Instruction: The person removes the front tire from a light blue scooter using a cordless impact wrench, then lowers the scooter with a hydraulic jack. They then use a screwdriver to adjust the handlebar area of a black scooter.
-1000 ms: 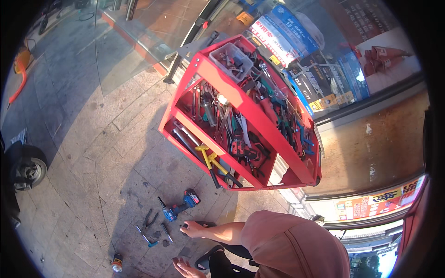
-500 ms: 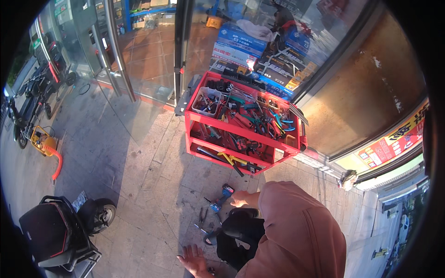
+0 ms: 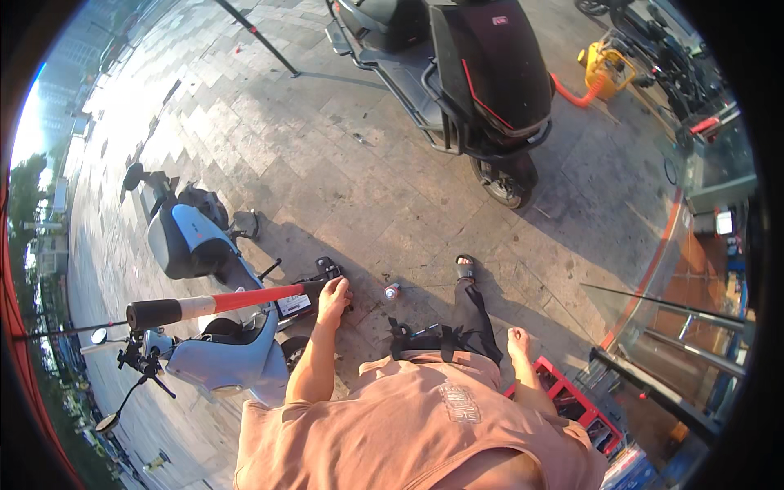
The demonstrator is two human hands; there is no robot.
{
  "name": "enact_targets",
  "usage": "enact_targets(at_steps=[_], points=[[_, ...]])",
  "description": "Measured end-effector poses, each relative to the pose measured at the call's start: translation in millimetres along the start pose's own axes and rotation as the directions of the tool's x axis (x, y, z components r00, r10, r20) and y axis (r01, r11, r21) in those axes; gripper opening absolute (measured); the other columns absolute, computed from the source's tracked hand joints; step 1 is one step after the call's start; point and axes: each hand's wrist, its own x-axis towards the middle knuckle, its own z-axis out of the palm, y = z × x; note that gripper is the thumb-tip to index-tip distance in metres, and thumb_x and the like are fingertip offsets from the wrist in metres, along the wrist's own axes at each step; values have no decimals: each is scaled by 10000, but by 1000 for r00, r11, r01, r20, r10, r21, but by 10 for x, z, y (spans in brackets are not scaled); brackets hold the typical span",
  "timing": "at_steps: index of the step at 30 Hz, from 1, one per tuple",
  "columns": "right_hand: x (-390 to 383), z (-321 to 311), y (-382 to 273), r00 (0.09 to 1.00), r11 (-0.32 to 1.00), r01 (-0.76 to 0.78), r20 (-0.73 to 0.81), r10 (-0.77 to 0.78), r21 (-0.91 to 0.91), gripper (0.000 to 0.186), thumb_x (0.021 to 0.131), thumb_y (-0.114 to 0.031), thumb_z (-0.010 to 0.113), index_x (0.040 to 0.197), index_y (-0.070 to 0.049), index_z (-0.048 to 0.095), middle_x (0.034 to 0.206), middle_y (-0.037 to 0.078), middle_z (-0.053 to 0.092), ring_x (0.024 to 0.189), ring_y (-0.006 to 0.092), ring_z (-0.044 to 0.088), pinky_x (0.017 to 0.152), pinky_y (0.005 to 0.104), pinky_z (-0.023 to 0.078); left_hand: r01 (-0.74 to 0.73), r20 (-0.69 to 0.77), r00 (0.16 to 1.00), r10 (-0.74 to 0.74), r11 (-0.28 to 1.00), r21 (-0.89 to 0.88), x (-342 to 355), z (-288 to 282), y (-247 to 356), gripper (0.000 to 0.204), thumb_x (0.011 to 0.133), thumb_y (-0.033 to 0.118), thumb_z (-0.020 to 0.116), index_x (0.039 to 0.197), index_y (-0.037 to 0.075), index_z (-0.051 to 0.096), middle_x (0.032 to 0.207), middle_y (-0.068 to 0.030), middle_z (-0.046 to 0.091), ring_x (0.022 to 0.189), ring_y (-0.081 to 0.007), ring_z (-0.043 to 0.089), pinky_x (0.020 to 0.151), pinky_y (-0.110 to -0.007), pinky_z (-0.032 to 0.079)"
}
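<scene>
My left hand has curled fingers where it overlaps the lower end of a red, white and black post; whether it grips that post or something hidden, I cannot make out. My right hand is closed at my right side, with nothing visible in it, above the red tool cart. A light blue-grey scooter stands beyond my left arm. A small can is on the paving between my left hand and my sandalled foot.
A large black scooter stands ahead, with a yellow machine and orange coiled hose behind it at right. Another post is farther off. Glass doors with metal handles line the right side; a scooter seat is at left.
The view has swung round from the tool cart and drill to the scooters. The cart is now at lower right. My left hand, spread half a second ago, now has curled fingers.
</scene>
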Motion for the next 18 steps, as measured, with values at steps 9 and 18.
enact_targets(at_steps=[9,18], points=[[-1126,1201,-5587,-227,139,764,465,-856,630,479,806,-227,665,1210,-16,517,1103,160,587,998,267,599,870,359,478,556,-422,513,-747,664,-500,-1332,565,-1728,271,874,261,611,992,23,557,670,-30,497,458,-133,453,370,-278,360],[-4046,1959,-5970,-620,261,409,476,-624,874,374,673,-140,750,961,-69,522,800,144,638,708,301,635,670,376,511,91,-270,490,-829,357,-930,-1102,1778,-1304,370,883,317,596,1137,53,545,977,-102,614,691,-190,601,500,-295,455]])
